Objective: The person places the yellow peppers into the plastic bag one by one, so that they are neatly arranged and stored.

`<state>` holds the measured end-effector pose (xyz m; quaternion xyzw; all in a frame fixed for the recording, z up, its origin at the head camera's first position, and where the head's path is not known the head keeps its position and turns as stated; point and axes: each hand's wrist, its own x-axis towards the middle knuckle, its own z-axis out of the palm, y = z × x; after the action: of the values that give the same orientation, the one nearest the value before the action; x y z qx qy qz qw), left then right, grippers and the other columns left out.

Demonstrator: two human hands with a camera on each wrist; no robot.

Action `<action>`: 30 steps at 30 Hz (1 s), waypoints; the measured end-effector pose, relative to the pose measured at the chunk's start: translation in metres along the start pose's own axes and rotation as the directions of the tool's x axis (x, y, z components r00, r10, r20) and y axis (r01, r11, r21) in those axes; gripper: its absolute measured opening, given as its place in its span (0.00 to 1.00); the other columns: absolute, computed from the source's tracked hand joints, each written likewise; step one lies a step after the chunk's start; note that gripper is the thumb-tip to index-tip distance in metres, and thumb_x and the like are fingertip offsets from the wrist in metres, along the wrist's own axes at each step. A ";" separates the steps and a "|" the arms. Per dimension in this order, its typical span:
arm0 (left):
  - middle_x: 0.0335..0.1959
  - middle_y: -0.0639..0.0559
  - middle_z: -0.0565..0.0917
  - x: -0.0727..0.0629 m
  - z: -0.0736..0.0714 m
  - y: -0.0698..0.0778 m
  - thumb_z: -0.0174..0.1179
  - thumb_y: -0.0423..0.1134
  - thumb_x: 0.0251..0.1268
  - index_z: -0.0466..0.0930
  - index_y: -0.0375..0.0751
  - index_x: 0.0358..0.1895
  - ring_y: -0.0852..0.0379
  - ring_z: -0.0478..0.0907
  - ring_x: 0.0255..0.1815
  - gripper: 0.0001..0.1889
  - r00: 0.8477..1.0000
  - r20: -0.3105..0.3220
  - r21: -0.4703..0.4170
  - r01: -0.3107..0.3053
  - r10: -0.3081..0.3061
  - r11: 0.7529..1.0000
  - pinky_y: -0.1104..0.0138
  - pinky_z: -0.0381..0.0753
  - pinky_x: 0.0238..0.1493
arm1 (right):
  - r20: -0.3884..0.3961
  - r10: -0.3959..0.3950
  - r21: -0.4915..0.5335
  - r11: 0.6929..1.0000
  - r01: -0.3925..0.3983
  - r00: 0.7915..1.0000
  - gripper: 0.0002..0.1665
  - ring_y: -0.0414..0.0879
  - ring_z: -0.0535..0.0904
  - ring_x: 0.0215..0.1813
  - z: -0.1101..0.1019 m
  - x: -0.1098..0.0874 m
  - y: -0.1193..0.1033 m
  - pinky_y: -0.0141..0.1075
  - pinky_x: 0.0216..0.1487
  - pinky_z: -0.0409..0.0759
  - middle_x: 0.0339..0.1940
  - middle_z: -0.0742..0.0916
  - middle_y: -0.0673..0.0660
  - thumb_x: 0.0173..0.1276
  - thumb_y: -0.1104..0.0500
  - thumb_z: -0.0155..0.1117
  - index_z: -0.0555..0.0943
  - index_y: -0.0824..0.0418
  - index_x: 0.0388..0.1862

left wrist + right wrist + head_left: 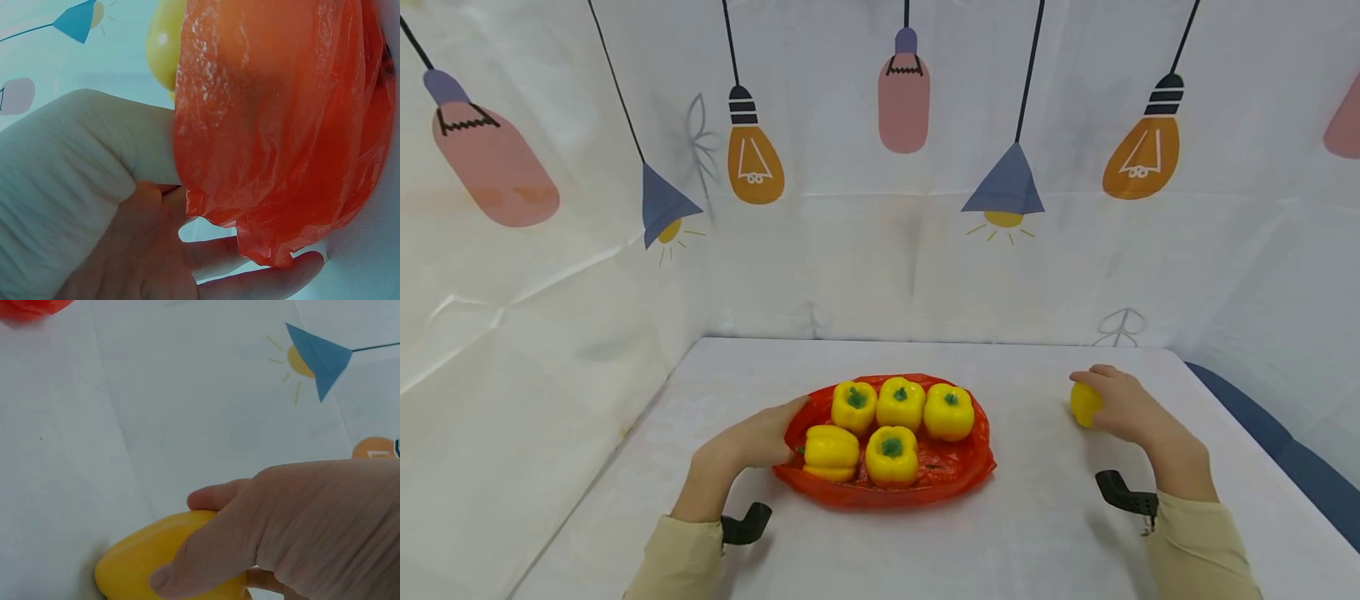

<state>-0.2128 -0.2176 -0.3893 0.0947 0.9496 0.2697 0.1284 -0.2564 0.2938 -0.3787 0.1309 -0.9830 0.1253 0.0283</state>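
Observation:
A red plastic bag (925,496), spread open like a shallow bowl, lies mid-table with several yellow bell peppers (891,457) in it, most with green stems up. At its left edge, my left hand (767,437) holds the bag's rim. In the left wrist view the thumb goes inside the red plastic (269,125) while the other fingers stay outside, partly covered by it. Far to the right, my right hand (1123,407) grips another yellow bell pepper (1084,405). The right wrist view shows the thumb across this pepper (137,556); its lower part is cut off by the frame.
A white cloth (1022,533) covers the table. Behind and to the left hangs a white sheet (850,267) printed with lamps and bulbs. Something dark blue (1285,442) stands beyond the table's right edge. Each wrist carries a black camera mount (748,525).

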 end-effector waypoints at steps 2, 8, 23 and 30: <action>0.74 0.47 0.69 0.000 0.000 0.001 0.64 0.28 0.51 0.56 0.41 0.78 0.47 0.69 0.70 0.47 1.000 0.000 0.001 -0.003 0.003 1.000 0.44 0.68 0.72 | 0.016 0.012 0.014 1.000 -0.012 1.000 0.37 0.76 0.69 0.54 -0.002 -0.001 0.002 0.68 0.56 0.74 0.62 0.72 0.79 0.49 0.72 0.63 0.75 0.69 0.63; 0.74 0.46 0.69 -0.001 -0.001 0.001 0.62 0.27 0.50 0.55 0.42 0.78 0.47 0.69 0.69 0.47 1.000 0.005 -0.005 0.007 -0.007 1.000 0.43 0.67 0.72 | 0.067 0.049 0.066 0.996 -0.053 0.997 0.40 0.67 0.72 0.50 -0.006 -0.003 0.005 0.62 0.53 0.77 0.60 0.75 0.77 0.50 0.71 0.65 0.72 0.68 0.67; 0.74 0.46 0.69 0.000 0.000 0.000 0.63 0.27 0.50 0.55 0.42 0.78 0.47 0.69 0.69 0.47 1.000 0.006 -0.009 0.005 -0.005 1.000 0.43 0.68 0.72 | 0.105 0.030 0.173 0.984 -0.048 0.994 0.45 0.60 0.72 0.51 -0.009 -0.003 -0.014 0.61 0.53 0.77 0.62 0.76 0.72 0.48 0.59 0.73 0.72 0.64 0.68; 0.74 0.46 0.69 -0.001 0.000 0.000 0.62 0.26 0.50 0.55 0.41 0.78 0.47 0.69 0.70 0.47 1.000 0.001 -0.017 -0.016 0.016 1.000 0.44 0.67 0.73 | 0.077 -0.050 0.250 0.968 0.029 0.996 0.43 0.55 0.72 0.52 -0.019 -0.007 -0.043 0.51 0.50 0.79 0.62 0.79 0.65 0.50 0.56 0.73 0.73 0.59 0.68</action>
<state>-0.2122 -0.2178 -0.3892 0.1012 0.9464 0.2788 0.1278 -0.2382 0.2605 -0.3507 0.1579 -0.9571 0.2415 -0.0263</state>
